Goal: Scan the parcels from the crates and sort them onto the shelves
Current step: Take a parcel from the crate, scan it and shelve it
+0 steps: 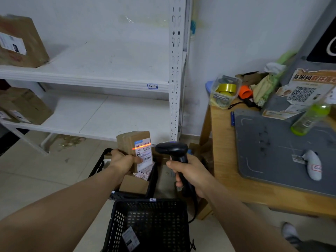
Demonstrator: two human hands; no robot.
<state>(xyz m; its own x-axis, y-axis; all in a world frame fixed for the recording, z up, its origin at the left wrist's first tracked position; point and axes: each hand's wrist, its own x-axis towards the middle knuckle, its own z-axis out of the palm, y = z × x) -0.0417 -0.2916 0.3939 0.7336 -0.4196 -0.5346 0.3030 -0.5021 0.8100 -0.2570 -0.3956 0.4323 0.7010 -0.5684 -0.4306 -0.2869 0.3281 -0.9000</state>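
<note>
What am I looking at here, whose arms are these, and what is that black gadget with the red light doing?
One camera, worn on the person's head, looks down at their own bare hands. The left hand holds a small cardboard parcel; the right hand grips a black barcode scanner, whose red line crosses the parcel's label. Below stand two black crates, ahead white shelves, and to the right a wooden table bearing a grey mat and a green bottle.

left hand (123, 161) grips a parcel (135, 142); right hand (190, 172) aims a scanner (172, 149) at its label (144, 153).
</note>
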